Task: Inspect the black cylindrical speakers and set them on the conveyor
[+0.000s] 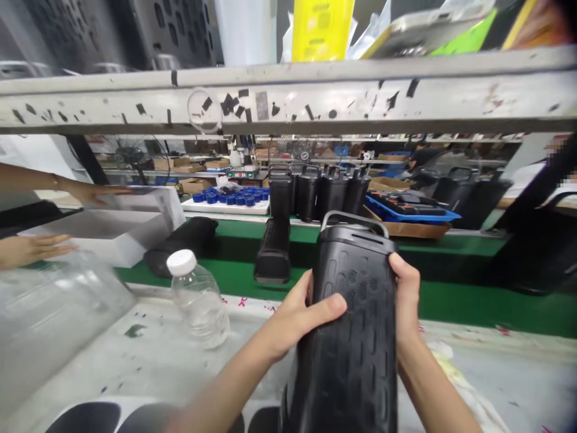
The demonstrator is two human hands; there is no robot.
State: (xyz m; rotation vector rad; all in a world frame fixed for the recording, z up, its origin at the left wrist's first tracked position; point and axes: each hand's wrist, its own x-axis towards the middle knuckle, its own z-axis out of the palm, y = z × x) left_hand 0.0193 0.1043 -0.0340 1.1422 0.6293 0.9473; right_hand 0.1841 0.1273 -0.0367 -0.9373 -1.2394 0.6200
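I hold a tall black speaker housing (351, 337) with a perforated grille and a grey carry handle on top, upright over the near edge of the bench. My left hand (300, 316) grips its left side, thumb laid across the front grille. On the opposite side, my right hand (406, 294) wraps around it. The housing's lower end runs out of view at the bottom.
A clear water bottle (198, 297) with a white cap stands to the left. Black housings (273, 252) lie on the green conveyor belt (469, 300); more stand upright behind. Another person's hands (31, 248) handle a white box (117, 231) at left. A tray of blue caps (229, 198) sits beyond.
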